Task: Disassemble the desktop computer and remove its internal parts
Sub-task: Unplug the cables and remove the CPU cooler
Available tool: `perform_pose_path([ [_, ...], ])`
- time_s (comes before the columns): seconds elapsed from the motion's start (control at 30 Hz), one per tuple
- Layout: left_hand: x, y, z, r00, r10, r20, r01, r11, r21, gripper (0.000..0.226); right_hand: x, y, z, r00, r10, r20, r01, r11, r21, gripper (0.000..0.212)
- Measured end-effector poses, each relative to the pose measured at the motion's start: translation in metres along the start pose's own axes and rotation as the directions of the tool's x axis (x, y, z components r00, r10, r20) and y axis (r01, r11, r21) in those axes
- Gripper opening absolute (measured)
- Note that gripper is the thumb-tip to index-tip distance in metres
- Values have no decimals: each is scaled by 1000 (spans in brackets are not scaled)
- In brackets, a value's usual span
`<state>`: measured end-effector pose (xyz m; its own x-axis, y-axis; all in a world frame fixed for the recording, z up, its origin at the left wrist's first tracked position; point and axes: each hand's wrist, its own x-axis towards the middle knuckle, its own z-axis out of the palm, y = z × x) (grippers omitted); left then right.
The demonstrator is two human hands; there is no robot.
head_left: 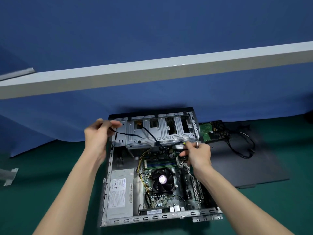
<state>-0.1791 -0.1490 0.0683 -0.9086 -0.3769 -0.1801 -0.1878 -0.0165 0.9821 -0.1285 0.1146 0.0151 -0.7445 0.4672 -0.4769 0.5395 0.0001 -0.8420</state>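
Over the far end of the open desktop computer [152, 167], I see my left hand [99, 133] raised, with thumb and fingers pinching a black cable [128, 134] that trails across the metal drive cage [160, 131]. My right hand [199, 154] is curled round a screwdriver [198, 136] whose thin shaft sticks up past the cage's right edge. Its fingertips reach toward a bundle of wires at the cage's lower lip, but blur keeps me from telling whether they touch.

The case lies flat on the green bench [50, 167] with its side off. Inside it, the grey power supply [120, 192] sits at the left, the cooler fan [162, 179] in the middle and the memory sticks [160, 164] just beyond the fan.

To the right, a hard drive [213, 131] with black leads rests on a dark panel [254, 163]. A blue cloth [152, 31] hangs behind.
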Motion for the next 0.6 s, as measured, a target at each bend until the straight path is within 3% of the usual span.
perform_pose_path([
  [0.27, 0, -6, -2, 997, 55, -62, -56, 998, -5, 28, 9, 13, 11, 998, 24, 60, -15, 987, -160, 27],
  [0.4, 7, -8, -10, 957, 147, -251, -159, 987, -26, 32, 13, 21, 6, 999, 48, 11, -45, 981, -191, 24],
  [0.6, 16, 22, -9, 905, 271, -327, -323, 939, -118, 43, -7, 1, 19, 953, -15, 303, 17, 1000, -5, 24],
])
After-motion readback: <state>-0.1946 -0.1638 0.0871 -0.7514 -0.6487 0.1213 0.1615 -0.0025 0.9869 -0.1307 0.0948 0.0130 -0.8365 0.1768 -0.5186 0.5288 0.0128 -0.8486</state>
